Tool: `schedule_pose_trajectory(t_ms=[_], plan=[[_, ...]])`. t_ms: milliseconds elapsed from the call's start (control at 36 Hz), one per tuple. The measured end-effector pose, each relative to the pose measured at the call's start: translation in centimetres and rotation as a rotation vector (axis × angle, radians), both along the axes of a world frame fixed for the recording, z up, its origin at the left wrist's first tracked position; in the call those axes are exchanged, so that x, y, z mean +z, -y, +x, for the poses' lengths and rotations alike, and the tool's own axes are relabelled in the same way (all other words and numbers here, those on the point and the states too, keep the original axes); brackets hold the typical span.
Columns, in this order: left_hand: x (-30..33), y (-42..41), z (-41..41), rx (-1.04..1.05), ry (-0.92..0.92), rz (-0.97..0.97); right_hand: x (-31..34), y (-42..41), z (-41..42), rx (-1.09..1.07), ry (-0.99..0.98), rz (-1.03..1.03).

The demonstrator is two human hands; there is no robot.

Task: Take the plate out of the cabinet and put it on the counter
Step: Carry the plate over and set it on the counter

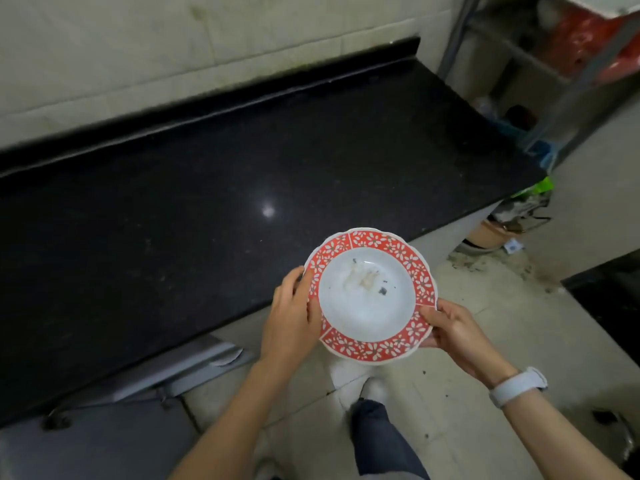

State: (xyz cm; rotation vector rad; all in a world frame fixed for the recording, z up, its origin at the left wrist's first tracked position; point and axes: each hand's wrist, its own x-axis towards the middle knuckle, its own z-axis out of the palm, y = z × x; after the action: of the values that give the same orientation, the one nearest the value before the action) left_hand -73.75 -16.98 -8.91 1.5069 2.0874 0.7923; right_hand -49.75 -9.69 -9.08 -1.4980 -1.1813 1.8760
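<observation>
I hold a round plate (369,299) with a white middle and a red rim of white flowers, level, in both hands. It has dark specks and smears in its middle. My left hand (291,317) grips the plate's left rim. My right hand (453,332), with a white watch on the wrist, grips its lower right rim. The plate hangs over the front right edge of the black stone counter (207,209), partly above the floor. The cabinet (166,372) under the counter shows a grey door edge at the lower left.
A tiled wall runs behind the counter. At the upper right stands a metal rack (540,74) with red packages. Clutter and a pot (491,233) sit on the dirty floor past the counter's right end. My leg and white shoe (367,386) are below the plate.
</observation>
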Motion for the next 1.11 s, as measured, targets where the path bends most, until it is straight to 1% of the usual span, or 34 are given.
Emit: schedule_pose_trajectory(t_ms=[83,167,278,389,583,694,806,1111], plan=[[0.8,-5.2,2.8,-0.042,-0.057,0.010,1.1,-5.1,3.3,-0.026,-0.014,0.015],[1.7,-10.5,5.5,-0.078,-0.064,-0.015,2.2,-9.6,6.0,-0.052,-0.027,0.024],[2.8,-16.2,8.1,-0.109,-0.066,-0.008,2.7,-14.7,8.3,-0.100,-0.040,0.019],[3.8,-22.2,8.9,-0.133,-0.083,-0.006,3.1,-20.0,9.4,-0.119,-0.072,0.017],[3.4,-31.3,8.1,-0.161,-0.121,0.001,3.2,-28.3,9.2,-0.117,-0.079,0.028],[2.6,-37.4,7.5,-0.175,-0.124,-0.014,3.3,-34.5,8.7,-0.134,-0.086,-0.012],[2.0,-42.6,6.5,-0.178,-0.135,-0.029,3.4,-40.1,7.8,-0.103,-0.082,-0.034],[1.5,-54.8,5.2,-0.061,-0.130,-0.096,2.2,-54.1,4.4,-0.063,-0.103,-0.113]])
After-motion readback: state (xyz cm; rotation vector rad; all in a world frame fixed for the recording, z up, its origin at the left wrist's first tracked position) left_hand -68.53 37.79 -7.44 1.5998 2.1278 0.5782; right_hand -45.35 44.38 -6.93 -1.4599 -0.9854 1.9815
